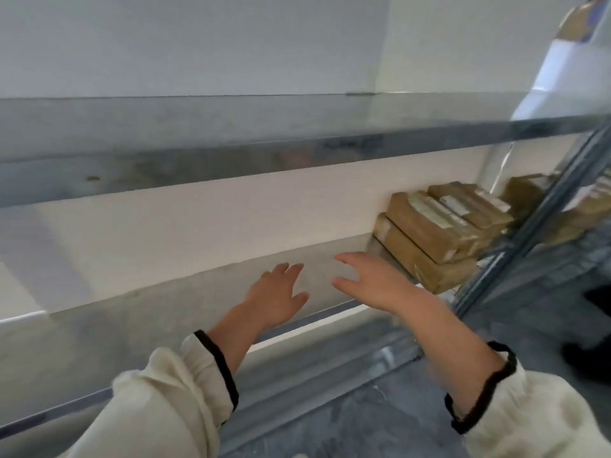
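box labels (429, 206) blurred, sleeves (172, 401) cut off below

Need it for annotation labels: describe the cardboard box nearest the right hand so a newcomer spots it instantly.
On the lower metal shelf, go to the right end, where brown cardboard boxes are stacked by the white wall. The bottom box, just beyond the right hand, is the one. It alone lies on the shelf itself, with the white-labelled boxes on top.

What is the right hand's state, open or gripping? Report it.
Open. The right hand has its fingers spread and nearly straight above the shelf, beside the boxes, and holds nothing.
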Action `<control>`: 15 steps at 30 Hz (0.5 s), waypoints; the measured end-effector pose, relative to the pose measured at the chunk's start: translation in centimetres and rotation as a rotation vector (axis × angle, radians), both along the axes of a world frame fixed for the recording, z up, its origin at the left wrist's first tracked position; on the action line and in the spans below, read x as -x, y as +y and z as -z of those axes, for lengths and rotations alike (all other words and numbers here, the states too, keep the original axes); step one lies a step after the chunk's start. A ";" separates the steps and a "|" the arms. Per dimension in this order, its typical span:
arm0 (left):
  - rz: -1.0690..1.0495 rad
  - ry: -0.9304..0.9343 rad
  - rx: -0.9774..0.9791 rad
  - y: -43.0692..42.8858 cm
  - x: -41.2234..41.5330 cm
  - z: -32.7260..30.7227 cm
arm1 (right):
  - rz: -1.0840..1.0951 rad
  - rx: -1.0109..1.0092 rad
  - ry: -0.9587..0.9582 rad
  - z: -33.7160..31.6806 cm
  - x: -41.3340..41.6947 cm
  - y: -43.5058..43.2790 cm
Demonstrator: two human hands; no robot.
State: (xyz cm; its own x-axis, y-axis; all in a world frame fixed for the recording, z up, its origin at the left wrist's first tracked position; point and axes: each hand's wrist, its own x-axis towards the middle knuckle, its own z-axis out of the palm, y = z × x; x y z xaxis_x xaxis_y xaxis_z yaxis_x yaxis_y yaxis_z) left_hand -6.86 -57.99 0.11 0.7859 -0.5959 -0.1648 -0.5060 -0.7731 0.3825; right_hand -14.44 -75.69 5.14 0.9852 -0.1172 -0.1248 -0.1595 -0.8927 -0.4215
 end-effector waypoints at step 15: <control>0.035 0.372 0.317 -31.6 -5.4 -1.2 | 0.401 0.089 0.049 0.2 -2.1 -28.2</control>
